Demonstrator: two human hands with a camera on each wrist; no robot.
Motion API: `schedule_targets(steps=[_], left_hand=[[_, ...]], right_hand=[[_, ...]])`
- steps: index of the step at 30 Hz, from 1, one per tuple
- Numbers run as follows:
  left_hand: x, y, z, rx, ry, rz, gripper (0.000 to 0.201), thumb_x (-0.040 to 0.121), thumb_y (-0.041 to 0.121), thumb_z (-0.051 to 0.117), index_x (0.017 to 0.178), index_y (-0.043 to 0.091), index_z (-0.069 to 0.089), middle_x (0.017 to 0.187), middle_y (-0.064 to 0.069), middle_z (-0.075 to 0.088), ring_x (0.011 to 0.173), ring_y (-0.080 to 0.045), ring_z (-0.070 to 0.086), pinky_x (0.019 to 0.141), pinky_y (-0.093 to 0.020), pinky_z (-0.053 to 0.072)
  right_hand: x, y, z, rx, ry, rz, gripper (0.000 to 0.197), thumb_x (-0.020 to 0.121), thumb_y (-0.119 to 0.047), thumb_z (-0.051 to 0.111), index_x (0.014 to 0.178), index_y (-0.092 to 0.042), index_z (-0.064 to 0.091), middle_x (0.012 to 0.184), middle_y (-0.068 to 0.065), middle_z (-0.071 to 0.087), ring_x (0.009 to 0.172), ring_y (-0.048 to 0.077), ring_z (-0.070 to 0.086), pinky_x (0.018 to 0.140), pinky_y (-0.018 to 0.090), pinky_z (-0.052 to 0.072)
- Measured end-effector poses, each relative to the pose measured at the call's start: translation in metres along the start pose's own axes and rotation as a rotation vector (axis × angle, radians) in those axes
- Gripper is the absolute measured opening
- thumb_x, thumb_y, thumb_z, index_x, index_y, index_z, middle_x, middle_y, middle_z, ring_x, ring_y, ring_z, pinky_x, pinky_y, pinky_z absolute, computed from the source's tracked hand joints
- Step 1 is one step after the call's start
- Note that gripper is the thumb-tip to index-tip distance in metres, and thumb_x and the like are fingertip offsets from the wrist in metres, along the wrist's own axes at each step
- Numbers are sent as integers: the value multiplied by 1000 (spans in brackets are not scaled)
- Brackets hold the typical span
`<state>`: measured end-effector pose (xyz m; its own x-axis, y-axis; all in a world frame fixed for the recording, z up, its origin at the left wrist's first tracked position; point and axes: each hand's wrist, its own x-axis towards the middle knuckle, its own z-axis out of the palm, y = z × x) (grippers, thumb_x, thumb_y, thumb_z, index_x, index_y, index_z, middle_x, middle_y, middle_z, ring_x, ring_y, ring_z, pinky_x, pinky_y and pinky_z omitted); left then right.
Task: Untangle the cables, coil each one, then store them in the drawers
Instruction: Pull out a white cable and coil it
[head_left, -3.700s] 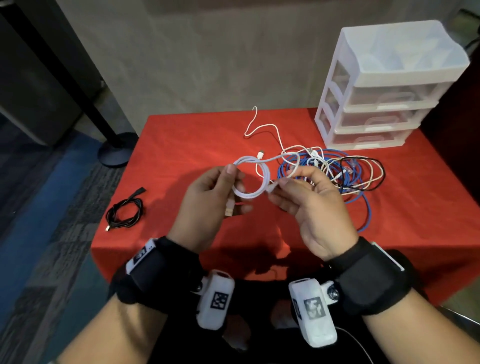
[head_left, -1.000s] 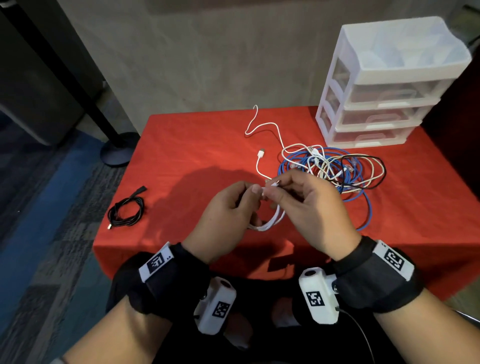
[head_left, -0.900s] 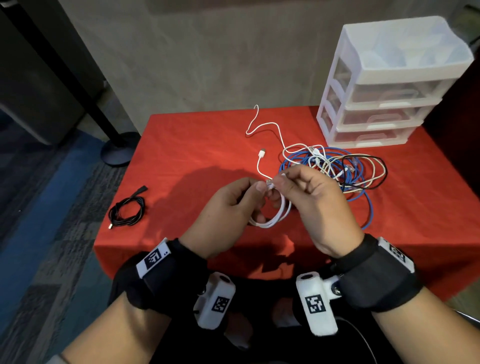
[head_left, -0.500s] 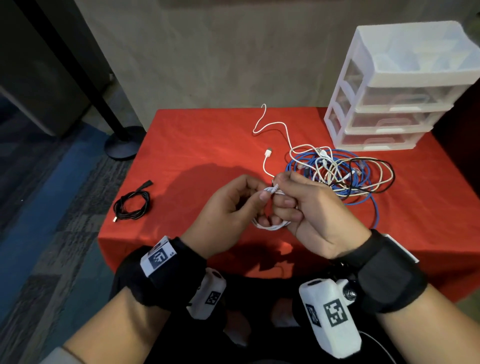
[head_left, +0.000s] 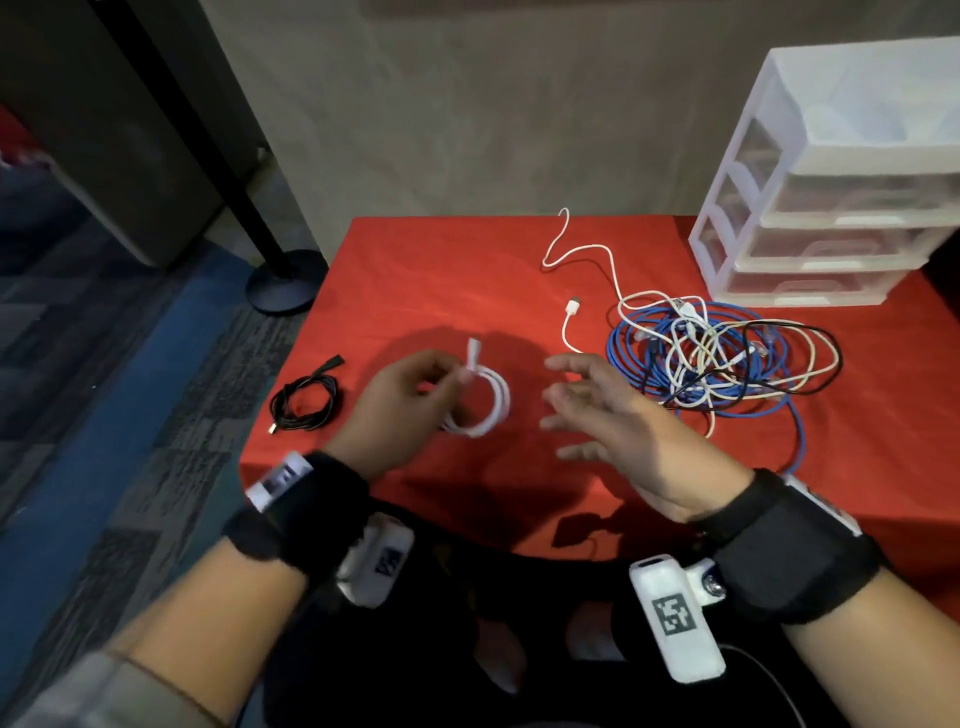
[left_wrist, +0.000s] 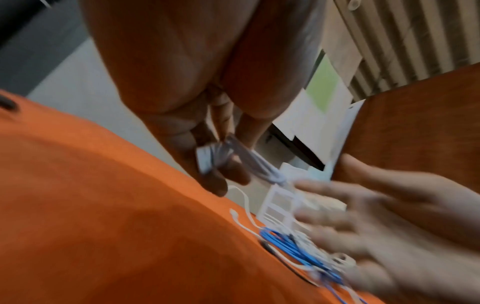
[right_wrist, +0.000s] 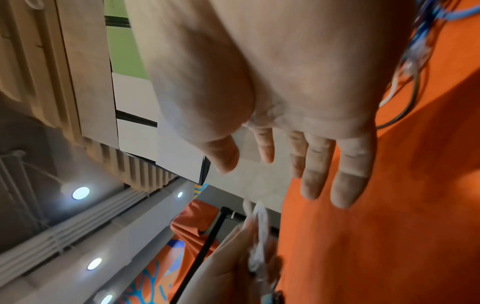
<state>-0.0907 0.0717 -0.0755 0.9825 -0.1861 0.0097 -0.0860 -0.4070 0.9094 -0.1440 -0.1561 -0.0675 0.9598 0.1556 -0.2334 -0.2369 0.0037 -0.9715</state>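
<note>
Cables first: the white coil (head_left: 480, 402) sits pinched in my left hand (head_left: 402, 410), thumb and fingers bunching its loops at one side so they cannot spring apart, one plug end poking up above the grip. I hold it just above the red tablecloth (head_left: 415, 280), near the front edge. My right hand (head_left: 608, 415) is spread, fingers straight and apart, holding nothing; it hovers between the coil and the tangled pile (head_left: 722, 358), which I read as freeing it for a drawer pull or the next cable. In the pile, blue, white, cream and black leads are looped through each other, with one white lead (head_left: 576, 254) trailing toward the back of the table. The drawer unit (head_left: 841, 208) stands at the far right corner, all three drawers pushed in, so one must be opened before this coil goes in. A black coil (head_left: 306, 400) lies apart at the left edge, not yet stored.
</note>
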Motion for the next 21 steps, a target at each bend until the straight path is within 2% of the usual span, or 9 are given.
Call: schedule_targets(steps=[3,7,10,12,15,17,19,20,21], left_hand=[[39,-19,-59,168,120,-121,23,97,28,68,82,10,69,68,-12,67,47,-7,55,49,-22,45],[87,-39,-115,205,276,-349,20,95,23,70,83,8,63,64,-7,57,36,-6,48,42,-19,45],[105,-46,-134,235,282,-495,22,89,20,75,78,9,60,71,-10,62,54,-19,60,56,-31,53],[109,-51,-133,225,253,-583,22,86,21,78,78,10,60,75,-10,62,62,-23,59,61,-33,53],[110,-59,-126,233,197,-678,35,100,27,62,70,13,51,63,-8,47,49,-18,45,43,-22,40],[112,-63,-126,255,228,-666,40,98,38,63,68,12,55,59,-9,49,43,-20,44,37,-20,37],[112,-59,-130,330,279,-639,39,93,41,66,78,5,67,67,-13,60,50,-26,53,43,-23,44],[113,-57,-133,406,300,-616,39,93,40,65,92,1,70,80,-17,66,64,-30,60,52,-26,50],[115,-57,-135,499,326,-567,43,95,39,62,109,-1,69,100,-20,69,85,-35,65,71,-31,55]], right_hand=[[-5,5,-14,-2,13,36,32,96,-30,59,127,-21,59,128,20,59,100,19,66,82,39,50],[-7,16,-24,-17,20,80,22,99,-24,59,120,-20,64,127,23,60,94,16,68,81,37,48],[-9,23,-25,-18,8,101,24,97,-28,60,118,-17,65,122,16,67,92,15,69,80,34,48],[-11,27,-26,-23,5,108,28,95,-32,61,117,-17,66,119,13,69,91,14,70,78,32,49],[-13,31,-31,-48,4,113,26,95,-33,61,115,-18,67,111,7,71,90,13,71,74,27,50],[-14,32,-37,-55,13,124,23,97,-32,61,114,-18,68,106,1,71,89,12,70,73,27,49],[-13,30,-45,-63,32,123,23,97,-32,61,112,-15,68,104,1,71,87,11,70,73,28,48],[-12,27,-49,-76,52,108,24,97,-31,61,111,-13,68,102,3,70,85,10,69,71,27,48],[-10,23,-53,-100,85,81,23,98,-29,60,109,-10,67,100,6,68,81,10,68,67,24,48]])
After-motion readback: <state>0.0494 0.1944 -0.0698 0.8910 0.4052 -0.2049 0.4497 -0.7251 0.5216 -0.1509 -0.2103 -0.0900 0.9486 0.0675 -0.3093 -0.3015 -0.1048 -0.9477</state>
